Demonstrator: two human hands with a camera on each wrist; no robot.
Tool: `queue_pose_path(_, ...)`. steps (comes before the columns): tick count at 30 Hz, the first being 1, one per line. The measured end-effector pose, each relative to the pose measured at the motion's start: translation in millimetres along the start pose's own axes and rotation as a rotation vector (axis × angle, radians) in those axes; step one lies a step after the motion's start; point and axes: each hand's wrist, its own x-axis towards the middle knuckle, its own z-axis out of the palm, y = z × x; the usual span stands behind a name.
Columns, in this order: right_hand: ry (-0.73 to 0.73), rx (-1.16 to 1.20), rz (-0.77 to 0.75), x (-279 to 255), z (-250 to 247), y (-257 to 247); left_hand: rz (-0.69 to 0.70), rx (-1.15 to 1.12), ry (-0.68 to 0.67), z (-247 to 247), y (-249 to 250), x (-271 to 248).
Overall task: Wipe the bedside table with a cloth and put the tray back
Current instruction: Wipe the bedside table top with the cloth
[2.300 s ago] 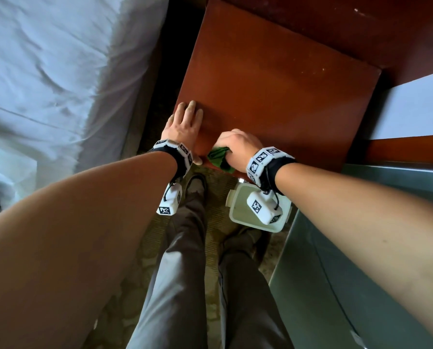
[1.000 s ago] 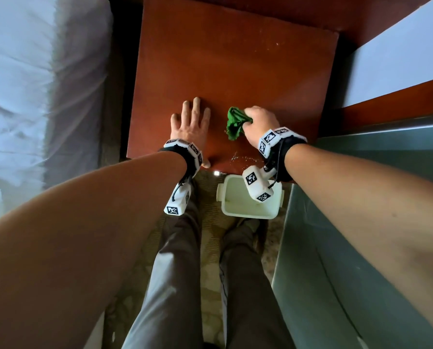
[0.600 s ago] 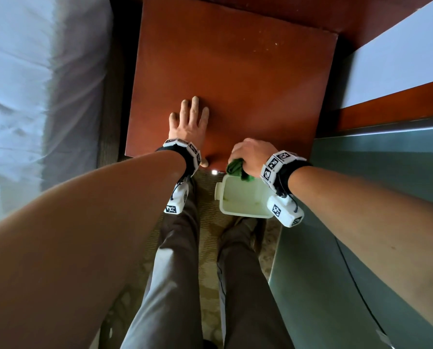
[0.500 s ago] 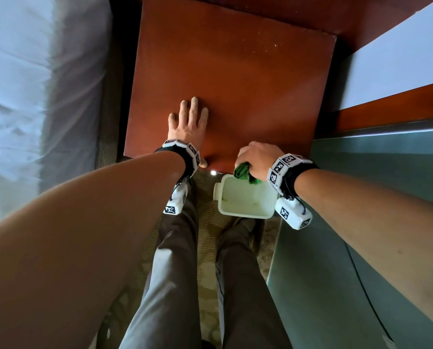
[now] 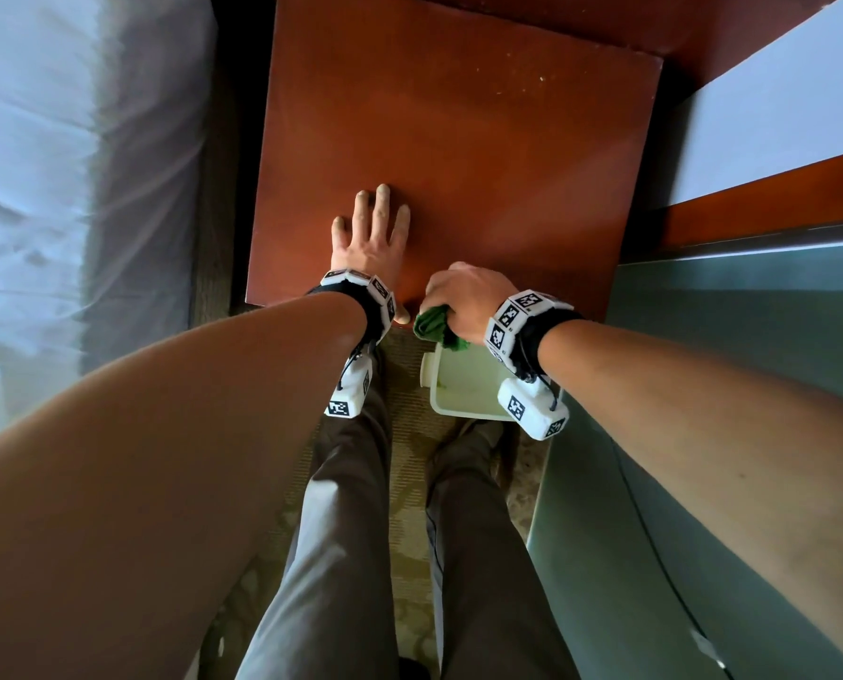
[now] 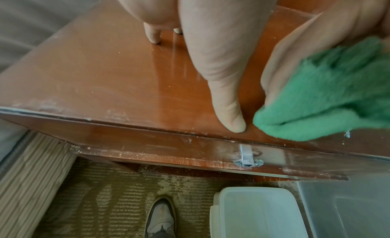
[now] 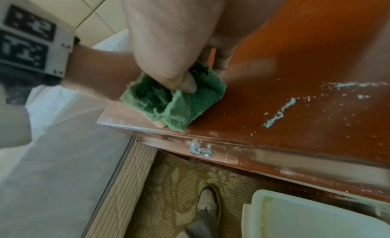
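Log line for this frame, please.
right hand grips green cloth at bedside table front edge | left hand flat on top | white bin on floor

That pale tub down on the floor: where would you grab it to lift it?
Probably by the small tab on the pale tub's left wall, or the open rim, reaching from above: it sits upright, mouth up, with the cabinet tight on its right.

Bedroom, possibly a hotel room. White-sheeted bed (image 5: 66, 188) is lying just left of a reddish wooden bedside table (image 5: 459, 139); patterned carpet (image 6: 101, 200) is covering the floor beneath, and a matching wood panel (image 5: 606, 17) is running behind.
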Motion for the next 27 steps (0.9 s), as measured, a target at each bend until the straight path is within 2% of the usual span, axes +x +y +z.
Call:
queue_pose_path(4, -0.013, -0.05, 0.012, -8.7, 6.7, 9.4, -0.001, -0.004, -0.004, -0.8, -0.2, -0.9)
queue_pose_path(9, -0.112, -0.114, 0.02, -31.9, 3.8, 33.7, -0.008, -0.005, 0.009, -1.1, 1.9, -2.4)
queue_pose_path(12, -0.131, -0.068, 0.086, -38.2, 1.8, 42.4, 0.004, -0.021, 0.024, -1.0, 2.7, -4.3)
queue_pose_path(14, 0.001, 0.129, 0.242, -43.8, -1.4, 47.6, 0.05, -0.034, 0.038, -1.4, 5.6, -5.6)
queue_pose_path(16, 0.236, 0.321, 0.409, -49.3, -6.1, 55.9, 0.103, -0.05, 0.041, -3.0, 12.0, -6.7)
queue_pose_path(19, 0.502, 0.463, 0.632, -57.1, -16.8, 75.1, 0.147, -0.046, 0.05, -5.6, 27.3, -5.0)
queue_pose_path(22, 0.559, 0.474, 0.729, -62.4, -22.8, 94.5, 0.159, -0.04, 0.037, -8.1, 44.3, -1.5)
queue_pose_path(27, 0.559, 0.464, 0.733, -64.4, -21.2, 107.5, 0.172, 0.055, -0.003, -9.5, 65.3, 4.0)
